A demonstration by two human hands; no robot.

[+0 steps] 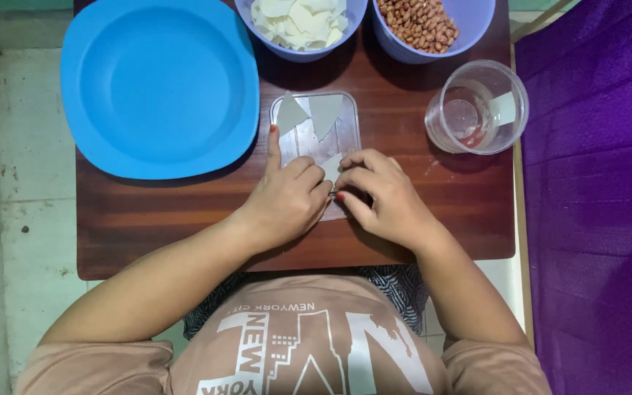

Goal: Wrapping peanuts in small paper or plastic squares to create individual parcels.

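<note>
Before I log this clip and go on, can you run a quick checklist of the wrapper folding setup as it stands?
1. Both hands on the wrapper piece: ok, left hand and right hand pinch it together.
2. Clear tray flat on the wooden table: ok.
3. Spare triangles ready on the tray: ok, two.
4. Wrapper bowl and peanut bowl stocked: ok.
5. Blue plate free: ok.
6. Filling inside the fold: cannot tell, fingers hide it.
</note>
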